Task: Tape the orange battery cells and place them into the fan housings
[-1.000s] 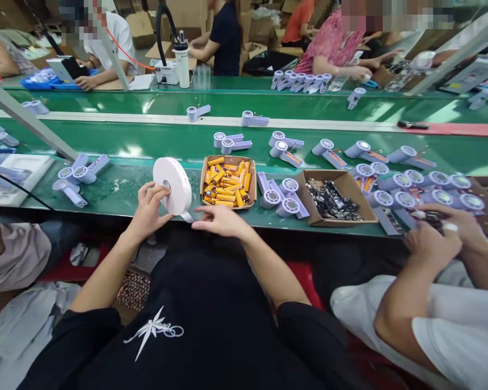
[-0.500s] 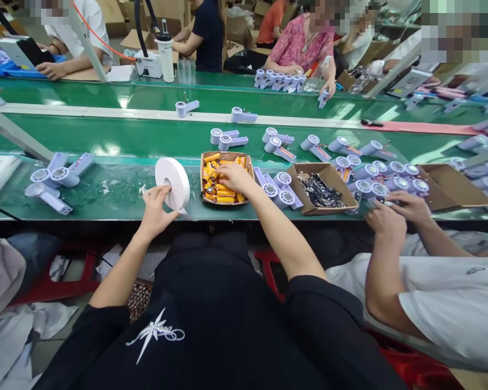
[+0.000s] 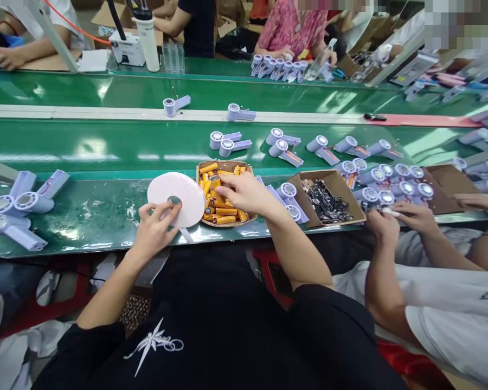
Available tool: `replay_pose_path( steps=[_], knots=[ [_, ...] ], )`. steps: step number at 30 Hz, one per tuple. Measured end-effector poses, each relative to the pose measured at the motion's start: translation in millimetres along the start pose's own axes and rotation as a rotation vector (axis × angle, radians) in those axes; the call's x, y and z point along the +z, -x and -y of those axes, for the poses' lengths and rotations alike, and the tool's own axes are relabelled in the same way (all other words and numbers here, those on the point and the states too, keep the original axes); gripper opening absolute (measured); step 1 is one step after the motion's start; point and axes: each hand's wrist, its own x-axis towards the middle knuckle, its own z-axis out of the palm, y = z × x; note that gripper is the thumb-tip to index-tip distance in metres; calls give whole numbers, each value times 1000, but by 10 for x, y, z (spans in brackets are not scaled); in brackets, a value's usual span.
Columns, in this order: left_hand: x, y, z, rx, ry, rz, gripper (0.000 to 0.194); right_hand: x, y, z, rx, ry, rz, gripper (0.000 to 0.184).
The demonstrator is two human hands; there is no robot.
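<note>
In my left hand (image 3: 158, 225) is a large roll of white tape (image 3: 179, 187), gripped at its core hole with the fingers closed. The roll is tilted with its flat face towards me, and a loose tape end (image 3: 186, 235) hangs from its lower edge. My right hand (image 3: 246, 190) reaches into a cardboard box (image 3: 254, 215) full of orange cylindrical batteries. Its thumb and forefinger close around one orange battery (image 3: 214, 184) at the box's left side. My right hand covers part of the pile.
Lilac handheld-fan housings (image 3: 22, 203) lie at the left, with more beyond the box and to the right. A cardboard box of small black parts (image 3: 329, 201) stands right of the batteries. A co-worker's hands (image 3: 394, 219) work close by on the right. A green conveyor (image 3: 117, 143) runs behind.
My right hand has left the tape end and moved into the battery box, where its fingers now close on a battery. My left hand has turned the tape roll flatter towards me.
</note>
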Motion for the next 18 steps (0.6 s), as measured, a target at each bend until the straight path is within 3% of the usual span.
replay_pose_path(
  steps=[4,7,9,13,15,18],
  knots=[
    [-95,3,-96,24,-46,-3,61,111,111,104,-3,-21,37,25],
    [-162,24,-187,47,-71,-33,62,396,219,57,-14,-364,-40,27],
    [-177,62,-289,15,-79,-45,63,708,309,66,2,-706,-179,35],
    [-142,241,-614,-142,-55,-78,60,1304,424,147,102,-1228,-663,58],
    [-136,375,-723,-165,-21,-47,58,1301,432,86,134,-1326,-798,60],
    [-185,542,-570,-249,-44,79,58,825,481,-187,75,-1353,-992,49]
  ],
)
